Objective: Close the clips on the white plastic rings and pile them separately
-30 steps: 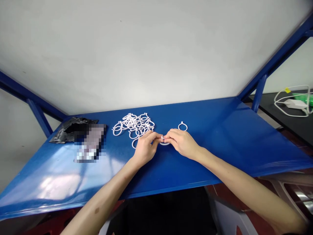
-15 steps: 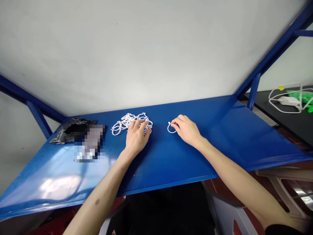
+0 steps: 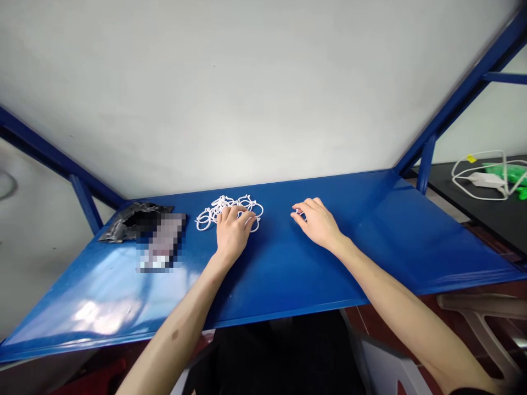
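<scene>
A heap of thin white plastic rings (image 3: pixel 222 202) is partly covered by the curled left hand (image 3: pixel 233 230); whether any is gripped cannot be told. One white ring (image 3: pixel 303 214) is half hidden by the right hand (image 3: pixel 318 222), thumb and fingers narrowly parted.

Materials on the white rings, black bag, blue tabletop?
White rings: probably moulded plastic, smooth; uniform white, small knobs on the loops.
Black bag: likely thin plastic film, glossy; creases and highlights.
Blue tabletop: glossy; bright reflections. Painted metal or a plastic covering, can't tell which.
</scene>
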### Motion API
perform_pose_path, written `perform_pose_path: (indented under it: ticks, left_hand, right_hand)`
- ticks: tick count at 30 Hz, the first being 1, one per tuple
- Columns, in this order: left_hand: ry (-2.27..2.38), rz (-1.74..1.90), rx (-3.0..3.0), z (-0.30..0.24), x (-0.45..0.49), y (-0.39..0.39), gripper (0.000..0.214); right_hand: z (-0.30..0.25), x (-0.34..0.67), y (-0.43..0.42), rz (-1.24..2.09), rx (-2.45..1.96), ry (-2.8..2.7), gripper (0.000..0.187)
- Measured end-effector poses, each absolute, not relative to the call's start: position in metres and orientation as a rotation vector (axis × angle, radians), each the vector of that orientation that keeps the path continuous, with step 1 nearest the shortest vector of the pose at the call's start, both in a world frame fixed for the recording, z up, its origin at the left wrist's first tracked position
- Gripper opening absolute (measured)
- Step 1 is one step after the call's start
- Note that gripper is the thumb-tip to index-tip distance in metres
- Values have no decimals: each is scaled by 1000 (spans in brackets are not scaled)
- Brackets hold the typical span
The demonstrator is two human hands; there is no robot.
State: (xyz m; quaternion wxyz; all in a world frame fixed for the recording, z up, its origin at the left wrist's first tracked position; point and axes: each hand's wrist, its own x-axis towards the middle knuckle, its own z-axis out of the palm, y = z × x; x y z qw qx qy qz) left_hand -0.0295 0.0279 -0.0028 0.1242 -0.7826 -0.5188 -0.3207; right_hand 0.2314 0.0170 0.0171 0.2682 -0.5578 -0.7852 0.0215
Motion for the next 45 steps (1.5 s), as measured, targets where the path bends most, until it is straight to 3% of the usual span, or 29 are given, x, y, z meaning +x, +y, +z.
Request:
perform_pose_path:
  ticks: [7,15,18,24,31,45]
  left_hand:
    - [-1131,-1098,-2516,8,-9,6,11]
    - [-1109,-1219,-2738,4,-2,0,8]
    - [-1288,-1372,-2738,2,0,-1,2]
    - [-1615,-1505,-2792,2,0,3,13]
    - [-1424,-1533,-2849,3,0,3,9]
    - [-1200,-1576,-2690,-7,2,-2,14]
  right_hand:
    - [17,207,5,619,-1193,-1978,24]
    - [17,207,3,548,-1170,-1989,18]
    - [15,209,4,492,-1137,-2020,19]
    - [7,212,6,473,-1023,-2121,27]
    - [15,209,3,1020,-971,-1939,33]
    - [22,210,1,902,-1028,-2166,33]
